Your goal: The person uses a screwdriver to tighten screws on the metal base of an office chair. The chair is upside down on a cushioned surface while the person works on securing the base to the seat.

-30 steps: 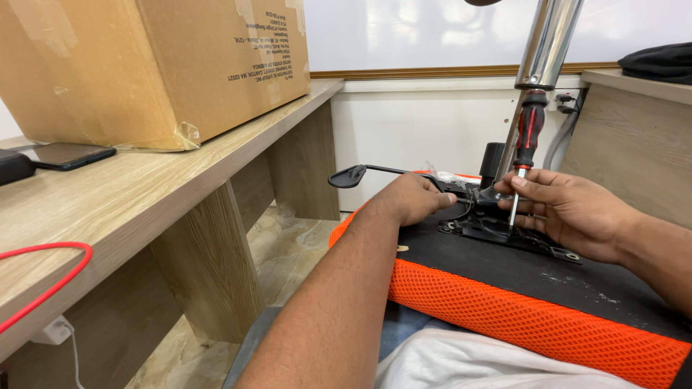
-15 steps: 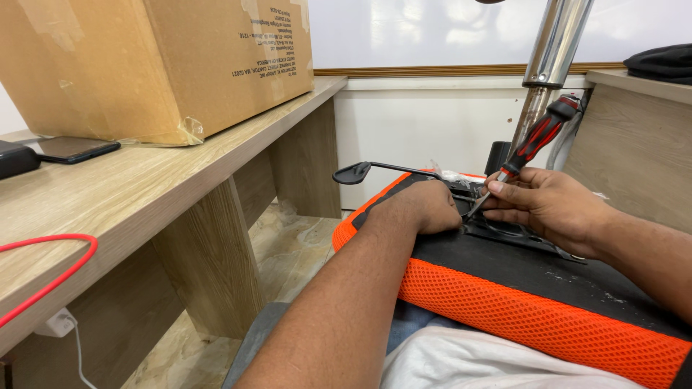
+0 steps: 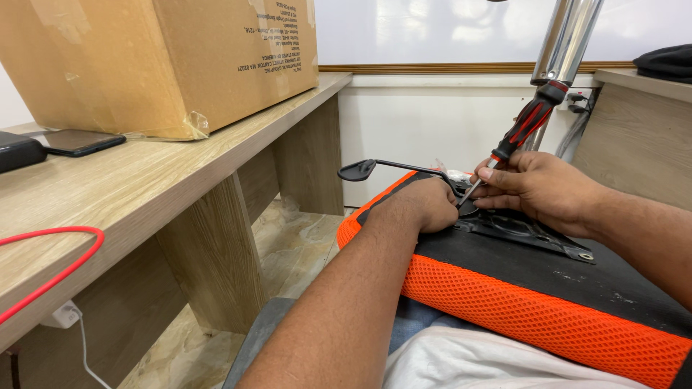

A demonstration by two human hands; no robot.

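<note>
Screwdriver (image 3: 520,131) now tilted vs upright before; right hand (image 3: 537,189) fingers pinch shaft, left hand (image 3: 425,204) curled on plate (image 3: 530,232).

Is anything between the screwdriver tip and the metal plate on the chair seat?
The screwdriver slants down between both hands; the left hand covers its tip, so its contact with the metal plate cannot be seen. Nothing else intervenes.

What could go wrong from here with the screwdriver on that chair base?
The screwdriver leans at a slant, so its tip may slip off the screw. The left hand rests right beside the tip on the metal plate, so a slip might jab those fingers. The seat lies on the person's lap, not a firm surface, and may shift under pressure.
</note>
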